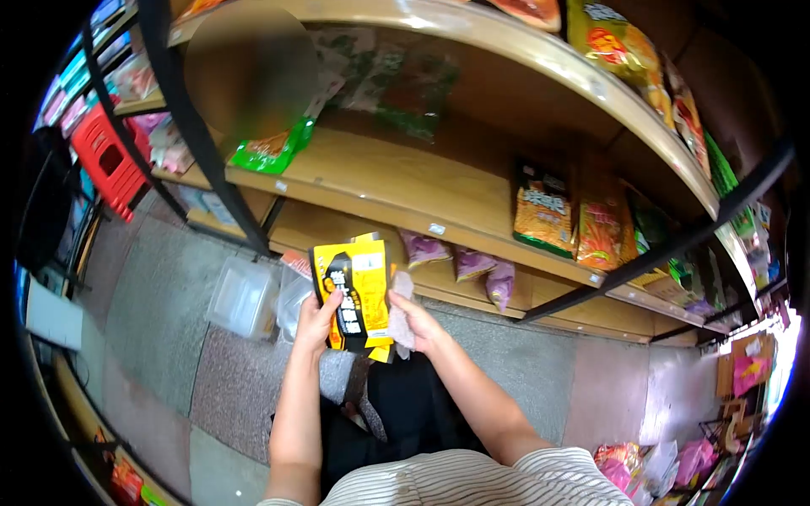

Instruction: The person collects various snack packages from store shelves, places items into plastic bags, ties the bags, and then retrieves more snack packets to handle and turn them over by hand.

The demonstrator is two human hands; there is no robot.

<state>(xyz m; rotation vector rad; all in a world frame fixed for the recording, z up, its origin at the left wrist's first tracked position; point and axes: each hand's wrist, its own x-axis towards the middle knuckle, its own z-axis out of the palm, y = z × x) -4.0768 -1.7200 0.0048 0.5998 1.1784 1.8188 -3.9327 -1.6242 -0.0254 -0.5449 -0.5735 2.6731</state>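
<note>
Several yellow and black snack packets (359, 291) are held in a stack in front of my lap. My left hand (319, 320) grips their left edge, thumb on the front packet. My right hand (413, 320) is at their right side, fingers closed round a greyish cloth (402, 314) that touches the packets. Just beyond my left hand, a clear plastic container (240, 295) rests on the floor.
A wooden shelf (380, 181) crosses ahead, with a green packet (274, 152) at left and orange packets (544, 211) at right. Purple bags (426, 247) lie on the lower shelf. A red stool (110, 160) stands at left; bagged goods (658, 464) sit at lower right.
</note>
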